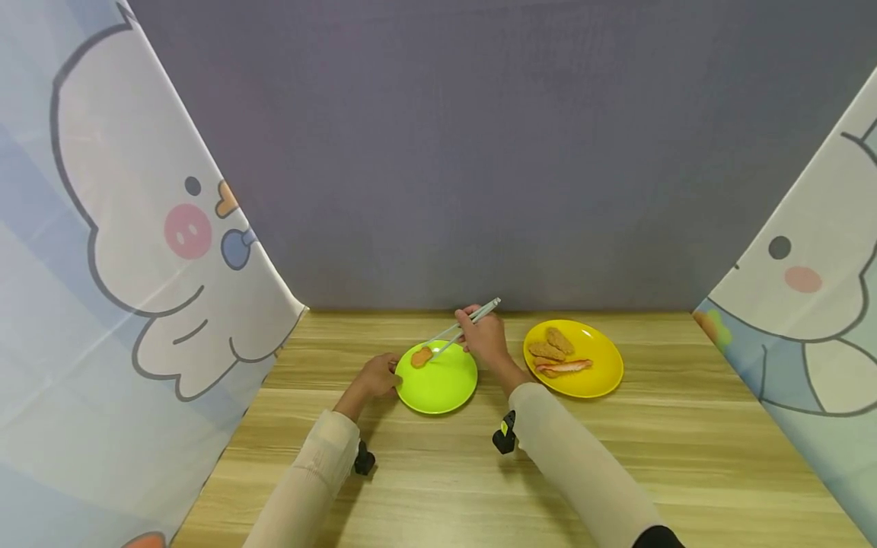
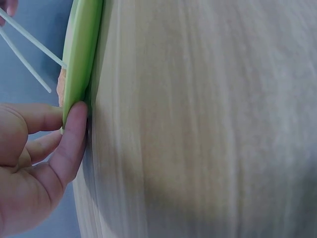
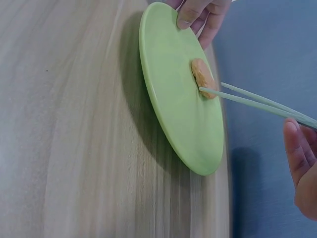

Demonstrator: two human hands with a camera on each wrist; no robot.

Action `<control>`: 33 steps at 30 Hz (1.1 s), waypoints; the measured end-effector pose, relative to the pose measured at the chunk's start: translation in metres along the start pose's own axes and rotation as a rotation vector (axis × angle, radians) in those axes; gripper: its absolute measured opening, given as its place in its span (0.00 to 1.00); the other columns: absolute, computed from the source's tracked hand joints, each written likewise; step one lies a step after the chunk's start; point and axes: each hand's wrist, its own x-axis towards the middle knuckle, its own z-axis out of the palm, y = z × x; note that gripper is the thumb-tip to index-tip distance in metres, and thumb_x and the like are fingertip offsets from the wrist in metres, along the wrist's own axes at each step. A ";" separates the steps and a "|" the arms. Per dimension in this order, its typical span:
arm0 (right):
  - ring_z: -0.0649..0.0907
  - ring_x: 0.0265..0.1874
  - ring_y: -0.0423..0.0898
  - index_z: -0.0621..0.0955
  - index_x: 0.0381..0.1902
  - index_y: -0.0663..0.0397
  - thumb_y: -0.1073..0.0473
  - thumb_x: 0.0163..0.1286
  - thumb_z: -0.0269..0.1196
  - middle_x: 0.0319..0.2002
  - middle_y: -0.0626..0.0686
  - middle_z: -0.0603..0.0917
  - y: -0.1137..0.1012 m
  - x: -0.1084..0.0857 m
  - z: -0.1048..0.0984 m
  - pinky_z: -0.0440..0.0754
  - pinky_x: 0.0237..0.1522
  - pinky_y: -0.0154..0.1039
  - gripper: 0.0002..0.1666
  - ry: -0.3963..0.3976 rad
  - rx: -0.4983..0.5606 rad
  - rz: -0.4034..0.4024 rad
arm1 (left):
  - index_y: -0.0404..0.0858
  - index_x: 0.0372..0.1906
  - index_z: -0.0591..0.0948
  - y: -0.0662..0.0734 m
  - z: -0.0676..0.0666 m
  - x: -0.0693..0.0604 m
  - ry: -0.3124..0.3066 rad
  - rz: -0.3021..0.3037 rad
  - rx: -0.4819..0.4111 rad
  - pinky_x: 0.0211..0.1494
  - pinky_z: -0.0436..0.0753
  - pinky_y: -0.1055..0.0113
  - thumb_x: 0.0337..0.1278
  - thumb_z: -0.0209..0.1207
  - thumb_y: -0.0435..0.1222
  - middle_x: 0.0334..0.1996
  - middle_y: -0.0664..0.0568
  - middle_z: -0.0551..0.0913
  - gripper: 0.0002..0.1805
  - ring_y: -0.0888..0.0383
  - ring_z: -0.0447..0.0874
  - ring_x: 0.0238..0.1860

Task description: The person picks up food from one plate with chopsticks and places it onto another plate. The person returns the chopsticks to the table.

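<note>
My left hand [image 1: 378,374] pinches the left rim of a lime-green plate [image 1: 445,388]; in the left wrist view the thumb and fingers grip its edge [image 2: 81,54]. An orange-brown nugget-like piece of food [image 1: 421,357] lies on that plate, toward its upper left. My right hand [image 1: 483,335] holds a pair of pale green chopsticks [image 3: 262,103] over the plate. Their tips are spread apart beside the nugget [image 3: 202,77] in the right wrist view. One tip is at its near edge; the other seems raised off the plate, and contact cannot be told.
A yellow plate [image 1: 603,373] stands to the right on the wooden table [image 1: 425,487]. Several breaded pieces [image 1: 548,350] and a red-and-white stick-shaped piece [image 1: 565,367] lie on it. A grey wall [image 1: 479,152] rises behind the table, with printed cloth panels [image 1: 157,228] at both sides.
</note>
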 end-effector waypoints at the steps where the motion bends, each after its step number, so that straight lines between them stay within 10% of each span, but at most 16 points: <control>1: 0.89 0.26 0.61 0.84 0.41 0.56 0.47 0.75 0.60 0.30 0.59 0.87 0.001 0.001 0.000 0.79 0.13 0.32 0.17 0.000 -0.001 -0.001 | 0.28 0.64 0.75 0.000 0.000 0.000 -0.001 -0.002 -0.004 0.39 0.91 0.61 0.56 0.61 0.23 0.50 0.37 0.84 0.28 0.50 0.88 0.41; 7: 0.87 0.18 0.46 0.85 0.41 0.58 0.48 0.75 0.61 0.29 0.59 0.87 0.003 0.002 0.002 0.80 0.13 0.33 0.18 0.015 -0.003 -0.012 | 0.28 0.66 0.74 -0.003 0.000 0.003 -0.014 -0.011 -0.002 0.40 0.91 0.62 0.56 0.60 0.24 0.52 0.36 0.83 0.29 0.49 0.88 0.43; 15: 0.90 0.25 0.57 0.85 0.41 0.60 0.49 0.76 0.60 0.30 0.64 0.87 0.001 0.002 0.007 0.83 0.16 0.33 0.18 -0.008 0.028 -0.025 | 0.28 0.66 0.74 -0.003 0.001 0.004 -0.015 -0.012 -0.003 0.40 0.91 0.62 0.56 0.60 0.24 0.52 0.36 0.83 0.29 0.49 0.88 0.44; 33: 0.86 0.16 0.47 0.86 0.39 0.61 0.53 0.75 0.59 0.24 0.61 0.87 -0.003 -0.003 0.017 0.83 0.18 0.31 0.17 0.028 0.046 -0.036 | 0.28 0.67 0.74 0.000 -0.002 0.000 -0.009 -0.005 -0.010 0.39 0.90 0.62 0.55 0.60 0.24 0.51 0.36 0.83 0.30 0.50 0.87 0.41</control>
